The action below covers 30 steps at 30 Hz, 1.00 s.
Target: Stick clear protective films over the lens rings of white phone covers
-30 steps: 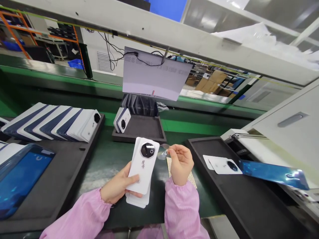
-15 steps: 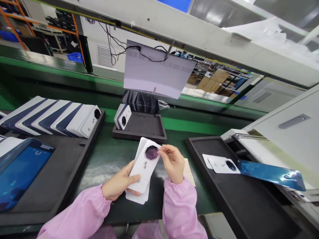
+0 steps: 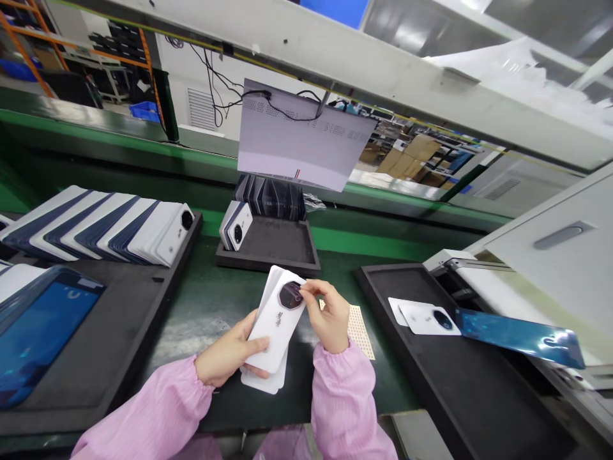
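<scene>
Low over the bench, my left hand (image 3: 235, 350) grips a small fanned stack of white phone back covers, thumb on the face of the top one. That top phone back cover (image 3: 269, 338) has dark lettering and a large dark camera window (image 3: 290, 295) at its upper end. Pinched closed at the right edge of this window is my right hand (image 3: 330, 314); whatever lies between its fingertips is too small to make out. Partly behind the right hand, a sheet of small dots (image 3: 359, 329) lies on the bench.
On the left, a dark tray (image 3: 143, 306) carries rows of white covers (image 3: 158, 233) and blue-filmed panels (image 3: 48, 332). A smaller tray (image 3: 282, 239) with covers stands behind my hands. The right tray (image 3: 431, 377) holds white covers (image 3: 426, 317) and a blue panel (image 3: 522, 335). A monitor (image 3: 301, 137) hangs above.
My right hand has shifted slightly left and turned, still pinching at the camera window's edge. More of the dotted sheet shows. My left hand and the covers stay nearly still.
</scene>
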### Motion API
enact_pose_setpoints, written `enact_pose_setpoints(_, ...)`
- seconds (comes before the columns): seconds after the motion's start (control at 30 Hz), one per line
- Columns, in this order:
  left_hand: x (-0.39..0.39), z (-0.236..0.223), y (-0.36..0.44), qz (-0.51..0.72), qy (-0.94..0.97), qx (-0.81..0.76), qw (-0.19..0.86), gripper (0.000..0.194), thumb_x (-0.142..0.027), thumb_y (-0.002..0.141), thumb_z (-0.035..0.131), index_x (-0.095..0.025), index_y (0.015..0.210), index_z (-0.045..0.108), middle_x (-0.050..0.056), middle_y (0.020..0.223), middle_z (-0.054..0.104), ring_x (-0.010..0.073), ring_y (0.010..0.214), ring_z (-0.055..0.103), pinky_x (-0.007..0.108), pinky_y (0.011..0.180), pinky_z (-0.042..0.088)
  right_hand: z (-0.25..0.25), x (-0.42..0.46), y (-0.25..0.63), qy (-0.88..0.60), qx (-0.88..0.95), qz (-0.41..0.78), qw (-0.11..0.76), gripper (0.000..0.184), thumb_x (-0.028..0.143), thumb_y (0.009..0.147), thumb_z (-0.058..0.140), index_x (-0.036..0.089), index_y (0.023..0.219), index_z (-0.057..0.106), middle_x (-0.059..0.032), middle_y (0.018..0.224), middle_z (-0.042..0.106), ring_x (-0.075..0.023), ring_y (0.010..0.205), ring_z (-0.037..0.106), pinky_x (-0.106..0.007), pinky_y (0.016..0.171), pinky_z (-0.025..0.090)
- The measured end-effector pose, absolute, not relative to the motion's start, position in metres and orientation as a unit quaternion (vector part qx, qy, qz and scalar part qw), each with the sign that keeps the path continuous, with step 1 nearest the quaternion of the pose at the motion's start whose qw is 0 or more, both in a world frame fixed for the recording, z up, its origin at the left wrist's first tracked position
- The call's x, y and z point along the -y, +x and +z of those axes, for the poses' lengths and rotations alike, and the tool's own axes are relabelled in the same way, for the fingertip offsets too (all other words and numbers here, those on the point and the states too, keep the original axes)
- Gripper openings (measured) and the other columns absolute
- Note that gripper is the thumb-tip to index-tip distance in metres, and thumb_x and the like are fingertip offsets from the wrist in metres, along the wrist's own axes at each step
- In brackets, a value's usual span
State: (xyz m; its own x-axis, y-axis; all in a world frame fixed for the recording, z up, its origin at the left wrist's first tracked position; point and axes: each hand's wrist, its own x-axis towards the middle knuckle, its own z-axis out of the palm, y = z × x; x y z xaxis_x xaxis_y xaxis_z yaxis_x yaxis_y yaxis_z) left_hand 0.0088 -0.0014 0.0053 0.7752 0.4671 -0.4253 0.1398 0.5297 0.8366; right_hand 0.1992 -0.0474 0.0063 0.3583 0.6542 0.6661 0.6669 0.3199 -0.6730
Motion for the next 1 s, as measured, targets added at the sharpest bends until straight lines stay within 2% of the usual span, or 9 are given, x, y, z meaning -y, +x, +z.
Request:
enact_pose_setpoints(0.1, 0.001, 0.006, 0.009, 0.103, 0.473, -0.324, 0.813, 0.068, -0.031, 0.075, 0.065, -0.030, 0.135, 0.032, 0.005, 0.100, 0.057, 0.0213, 0.087, 0.057, 0.033, 0.060, 0.056, 0.007, 0.045, 0.199, -0.607, 0.586, -0.045, 0.535, 0.017, 0.020, 0.079, 0.061, 0.023, 0.095, 0.060, -0.0048, 0.086, 0.065, -0.0205, 0.084, 0.059, -0.039, 0.075, 0.050)
enact_pose_setpoints(0.17, 0.001, 0.006, 0.009, 0.107, 0.472, -0.321, 0.814, 0.068, -0.031, 0.075, 0.064, -0.030, 0.135, 0.032, 0.005, 0.102, 0.057, 0.0222, 0.090, 0.056, 0.033, 0.061, 0.056, 0.006, 0.043, 0.201, -0.639, 0.570, -0.033, 0.516, 0.035, 0.028, 0.074, 0.067, 0.022, 0.108, 0.058, -0.0101, 0.109, 0.059, -0.0263, 0.106, 0.052, -0.044, 0.084, 0.047)
enact_pose_setpoints(0.23, 0.001, 0.006, 0.008, 0.109, 0.473, -0.318, 0.814, 0.067, -0.031, 0.075, 0.065, -0.030, 0.135, 0.033, 0.005, 0.103, 0.057, 0.0223, 0.091, 0.057, 0.033, 0.061, 0.056, 0.004, 0.041, 0.203, -0.662, 0.547, 0.043, 0.511, 0.051, 0.033, 0.072, 0.068, 0.022, 0.119, 0.052, -0.0130, 0.126, 0.050, -0.0288, 0.116, 0.047, -0.044, 0.086, 0.047)
enact_pose_setpoints(0.37, 0.000, 0.004, 0.008, 0.115, 0.474, -0.317, 0.813, 0.067, -0.033, 0.074, 0.067, -0.028, 0.133, 0.035, 0.005, 0.104, 0.058, 0.0208, 0.086, 0.058, 0.031, 0.059, 0.056, 0.001, 0.039, 0.203, -0.635, 0.513, 0.206, 0.539, 0.040, 0.034, 0.078, 0.061, 0.020, 0.116, 0.055, -0.0103, 0.113, 0.061, -0.0240, 0.101, 0.059, -0.039, 0.083, 0.049)
enact_pose_setpoints(0.5, 0.000, 0.003, 0.009, 0.133, 0.456, -0.311, 0.823, 0.064, -0.036, 0.075, 0.067, -0.025, 0.130, 0.038, 0.007, 0.104, 0.059, 0.0192, 0.083, 0.060, 0.028, 0.057, 0.056, 0.002, 0.039, 0.205, -0.621, 0.492, 0.149, 0.592, 0.034, 0.032, 0.075, 0.063, 0.020, 0.107, 0.061, -0.0100, 0.118, 0.057, -0.0251, 0.111, 0.052, -0.042, 0.095, 0.040)
enact_pose_setpoints(0.67, 0.004, 0.000, 0.009, 0.127, 0.453, -0.286, 0.835, 0.062, -0.035, 0.077, 0.064, -0.024, 0.131, 0.036, 0.004, 0.093, 0.061, 0.0161, 0.074, 0.061, 0.024, 0.050, 0.054, -0.002, 0.037, 0.215, -0.607, 0.367, 0.202, 0.675, 0.032, 0.034, 0.071, 0.067, 0.016, 0.096, 0.062, -0.0057, 0.088, 0.064, -0.0191, 0.080, 0.060, -0.037, 0.077, 0.048)
enact_pose_setpoints(0.73, 0.005, -0.002, 0.009, 0.116, 0.447, -0.284, 0.840, 0.061, -0.034, 0.077, 0.065, -0.023, 0.131, 0.037, 0.005, 0.095, 0.062, 0.0162, 0.075, 0.062, 0.024, 0.050, 0.055, -0.005, 0.035, 0.217, -0.587, 0.315, 0.223, 0.711, 0.033, 0.034, 0.069, 0.069, 0.016, 0.095, 0.060, -0.0039, 0.085, 0.065, -0.0169, 0.076, 0.060, -0.034, 0.074, 0.048)
enact_pose_setpoints(0.87, 0.004, -0.002, 0.008, 0.129, 0.418, -0.296, 0.849, 0.058, -0.031, 0.078, 0.065, -0.023, 0.128, 0.038, 0.005, 0.095, 0.063, 0.0167, 0.076, 0.063, 0.024, 0.051, 0.056, -0.006, 0.037, 0.227, -0.518, 0.241, 0.129, 0.811, 0.028, 0.032, 0.069, 0.070, 0.018, 0.089, 0.058, 0.0014, 0.082, 0.062, -0.0124, 0.074, 0.059, -0.029, 0.075, 0.047)
enact_pose_setpoints(1.0, -0.002, 0.007, 0.005, 0.190, 0.384, -0.308, 0.850, 0.053, -0.029, 0.079, 0.064, -0.023, 0.125, 0.040, 0.006, 0.102, 0.064, 0.0169, 0.076, 0.065, 0.025, 0.053, 0.057, -0.005, 0.046, 0.254, -0.474, 0.183, 0.065, 0.859, 0.022, 0.045, 0.078, 0.056, 0.024, 0.084, 0.051, 0.0053, 0.082, 0.060, -0.0103, 0.075, 0.058, -0.030, 0.078, 0.047)
